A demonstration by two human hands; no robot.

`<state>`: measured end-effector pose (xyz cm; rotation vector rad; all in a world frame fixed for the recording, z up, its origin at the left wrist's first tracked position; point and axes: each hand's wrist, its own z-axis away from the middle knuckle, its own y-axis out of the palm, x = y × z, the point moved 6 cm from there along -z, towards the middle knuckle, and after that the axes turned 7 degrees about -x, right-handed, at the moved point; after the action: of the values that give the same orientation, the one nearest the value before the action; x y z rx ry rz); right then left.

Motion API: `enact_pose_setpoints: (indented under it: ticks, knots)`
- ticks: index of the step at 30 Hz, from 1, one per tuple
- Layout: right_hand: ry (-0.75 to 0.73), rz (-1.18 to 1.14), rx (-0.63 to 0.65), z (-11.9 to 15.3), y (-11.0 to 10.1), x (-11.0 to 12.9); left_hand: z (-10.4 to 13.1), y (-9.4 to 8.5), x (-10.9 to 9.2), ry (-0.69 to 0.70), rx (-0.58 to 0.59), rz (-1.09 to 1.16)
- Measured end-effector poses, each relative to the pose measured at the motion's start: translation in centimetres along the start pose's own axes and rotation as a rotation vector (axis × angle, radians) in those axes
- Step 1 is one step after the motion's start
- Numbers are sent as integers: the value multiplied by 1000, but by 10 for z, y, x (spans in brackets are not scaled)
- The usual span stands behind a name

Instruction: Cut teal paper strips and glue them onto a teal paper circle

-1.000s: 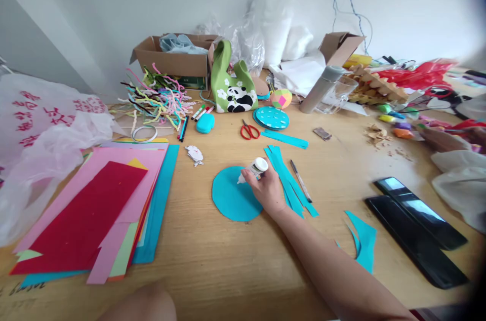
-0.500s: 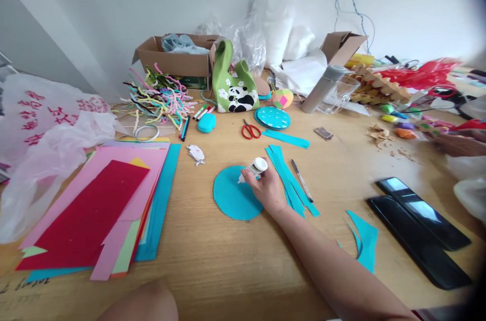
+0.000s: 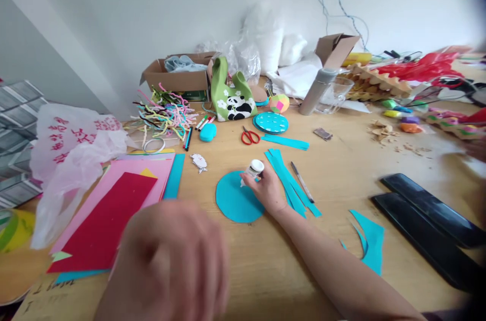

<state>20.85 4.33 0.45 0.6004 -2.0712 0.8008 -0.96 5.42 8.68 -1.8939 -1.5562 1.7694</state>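
Note:
My right hand (image 3: 268,192) is wrapped round a small white glue bottle (image 3: 253,169), its nozzle tilted down over a blue felt circle (image 3: 237,199) that lies flat on the table. Close to the camera, my left hand (image 3: 172,260) is raised and smeared by motion, its fingers curled down; whether it holds anything is hidden. It covers part of the stack of coloured sheets, topped by a red sheet (image 3: 102,219). Several blue strips (image 3: 286,182) and a pen (image 3: 301,182) lie right of the circle. Red-handled scissors (image 3: 250,136) rest behind it.
Two black phone-like objects (image 3: 425,240) and blue scraps (image 3: 372,240) lie at the right. Behind stand a green panda bag (image 3: 235,101), a steel flask (image 3: 318,90) and a cardboard box (image 3: 174,75). At the right edge is another person's blurred hand (image 3: 476,151).
My left hand has risen into view at the lower left, where only part of the arm showed before. The view has shifted a little left. My right hand still holds the bottle over the circle.

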Motion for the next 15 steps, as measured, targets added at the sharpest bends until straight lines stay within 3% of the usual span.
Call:
enact_pose_setpoints:
  ticks: [3,6,8,11,15]
  knots:
    - [4,-22,-1,0,1,-2,-23,25,6,-41,8,11]
    - [9,-36,11,3,3,-6,-28,52,29,-73,-216,-212]
    - [8,-36,29,5,6,-9,-23,69,42,-54,-279,-320]
    - [-10,-25,54,7,9,-13,-17,83,48,39,-273,-390]
    - [-44,-1,66,6,10,-13,-15,89,42,108,-188,-390]
